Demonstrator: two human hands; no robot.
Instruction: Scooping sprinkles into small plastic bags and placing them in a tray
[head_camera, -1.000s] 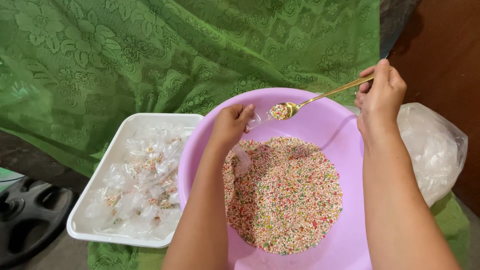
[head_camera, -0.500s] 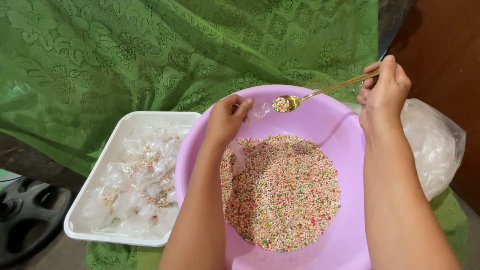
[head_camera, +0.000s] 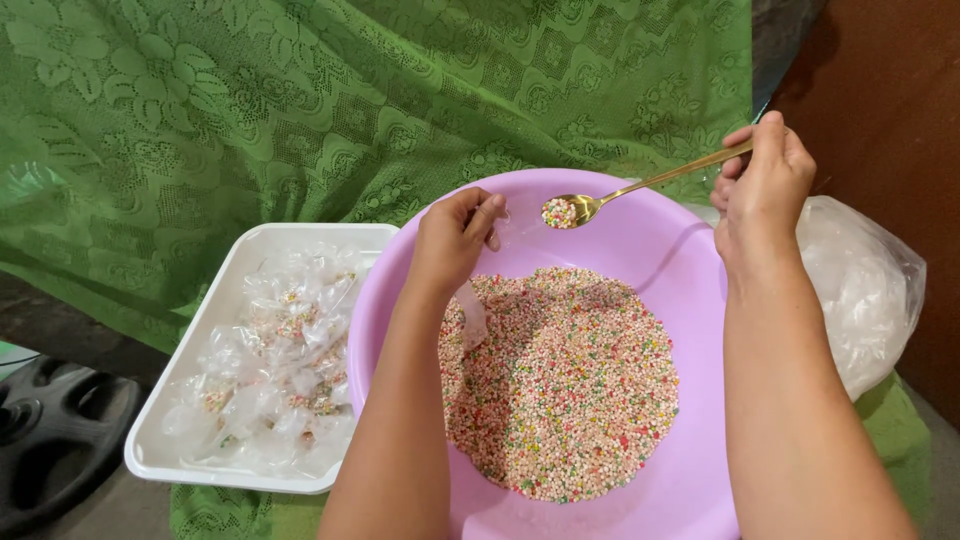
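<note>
Over the far rim of the basin (head_camera: 690, 300), the right hand (head_camera: 765, 185) pinches a light, stiff spoon (head_camera: 640, 188) by its handle end; the left hand (head_camera: 455, 240) grips a flimsy, slippery bag (head_camera: 472, 318).

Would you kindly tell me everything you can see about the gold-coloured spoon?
The slim gold-coloured metal spoon is shiny, with a long thin handle and a small oval bowl. The right hand pinches the handle's far end, holding it nearly level above the far rim of the round lilac plastic basin. Its bowl carries a small heap of tiny multicoloured beads and points toward the left hand.
</note>
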